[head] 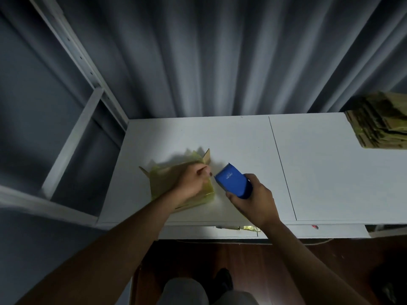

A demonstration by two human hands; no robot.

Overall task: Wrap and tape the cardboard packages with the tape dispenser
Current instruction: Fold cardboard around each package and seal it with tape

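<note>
**Package under left hand, dispenser in right hand at centre of bench**

The cardboard package [176,183], partly covered in yellowish tape, is lying on the white bench [319,168] left of centre in the frame, with one flap standing up at its upper right corner. The left hand [193,181] is resting on top of the package, fingers bent over its right edge; whether that grip is pinching the tape or only pressing down cannot be told through the blur. The right hand [253,199] is holding the blue tape dispenser [233,182] in a full grip, its toothed end pointing up-left and lying just beside the package.

A stack of flattened cardboard [378,126] is sitting at the right edge of the frame, well apart from the hands. A grey curtain [209,58] is hanging behind the bench, and a white metal rack [72,119] is standing at the left. A seam [282,168] is running down the bench right of the dispenser.
</note>
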